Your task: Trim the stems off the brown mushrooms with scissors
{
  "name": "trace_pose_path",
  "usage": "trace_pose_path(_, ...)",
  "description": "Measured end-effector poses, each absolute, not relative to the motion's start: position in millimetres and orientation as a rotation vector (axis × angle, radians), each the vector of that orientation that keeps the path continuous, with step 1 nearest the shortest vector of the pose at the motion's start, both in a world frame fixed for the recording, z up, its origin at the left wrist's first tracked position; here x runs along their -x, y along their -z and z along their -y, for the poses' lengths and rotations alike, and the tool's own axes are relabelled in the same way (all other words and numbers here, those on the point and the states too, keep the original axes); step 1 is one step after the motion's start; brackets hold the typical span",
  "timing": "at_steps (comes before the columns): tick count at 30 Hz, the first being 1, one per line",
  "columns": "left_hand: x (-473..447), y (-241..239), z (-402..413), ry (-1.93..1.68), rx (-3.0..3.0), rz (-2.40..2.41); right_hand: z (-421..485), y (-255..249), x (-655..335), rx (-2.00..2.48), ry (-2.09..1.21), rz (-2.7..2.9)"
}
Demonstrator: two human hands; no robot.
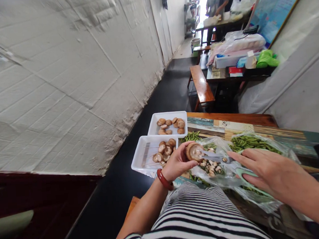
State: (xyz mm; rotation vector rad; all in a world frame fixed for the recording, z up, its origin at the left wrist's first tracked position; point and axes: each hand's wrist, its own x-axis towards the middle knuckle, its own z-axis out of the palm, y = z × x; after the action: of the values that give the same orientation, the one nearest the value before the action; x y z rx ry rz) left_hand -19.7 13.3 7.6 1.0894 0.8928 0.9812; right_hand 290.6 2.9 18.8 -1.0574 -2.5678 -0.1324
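While in right hand's (271, 170) grip, scissors (224, 159) lengthwise leftward, blades (211, 156) at mushroom (193, 152) in left hand's (178, 161) grip

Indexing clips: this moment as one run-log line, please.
left hand: holds mushroom | right hand: holds scissors at mushroom | below: cut pieces, plastic bag | left: white trays, mushrooms

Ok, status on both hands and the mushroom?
Left fingers hold mushroom, pale underside showing. Right fingers on scissors, blades at that underside. Nothing visibly in the way; plastic bag of pale pieces below.
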Motion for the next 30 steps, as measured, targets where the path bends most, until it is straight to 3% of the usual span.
trace_pose_path(22, 14, 1, -14, -0.971, -1.005, -0.876, -13, -14, -287, 1.058, 0.126, 2.675)
trace_pose_path(30, 11, 6, -14, -0.953, -1.012, -0.857, -12, -15, -281, 0.968, 0.323, 2.631)
